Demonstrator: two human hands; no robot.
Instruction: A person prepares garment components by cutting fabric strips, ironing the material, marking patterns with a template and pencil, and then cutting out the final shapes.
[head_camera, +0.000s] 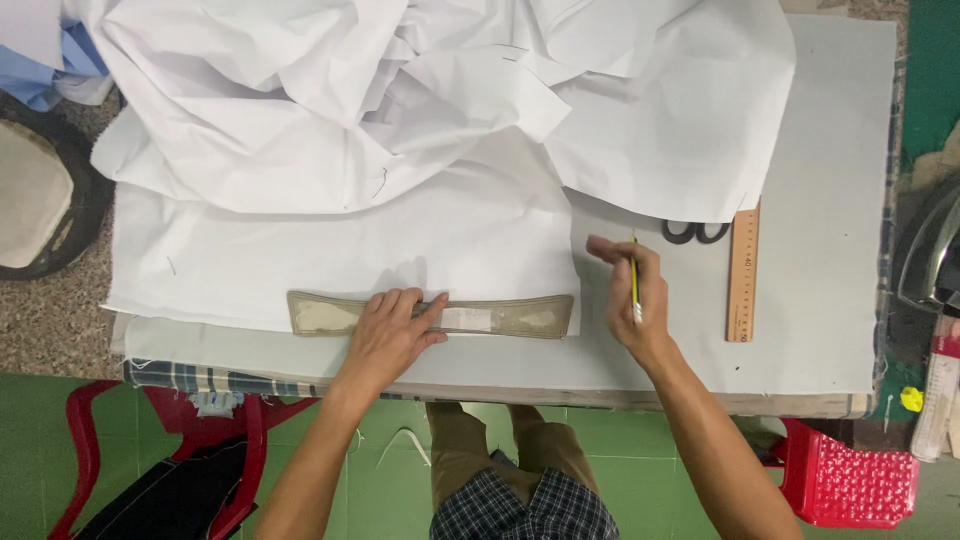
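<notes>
- Left hand (390, 335) lies flat, fingers spread, pressing down on a long narrow beige card template with curved ends (520, 316); nothing is clasped, it only pins by palm and fingertip pressure.
- Right hand (635, 300) is closed in a writing pinch around a thin yellow pencil (634, 285), held just off the template's right end.
- Template lies lengthwise along the near edge of a flat white cotton fabric sheet (300, 260), on a pale grey padded worktable (830, 200).
- Handling judgement: template looks light, thin and fairly stiff, and likely to skate on smooth cloth. Best held by downward pressure near mid-length, as now; both ends could pivot.
- Fabric looks soft, limp and light; it will ripple or drag under sideways force, so press straight down and do not push.
- More loose white cloth is heaped at the far side (420, 90).
- Wooden ruler (743, 275) lies to the right, well apart; black scissor handles (695, 232) poke out from under the cloth beside it.
</notes>
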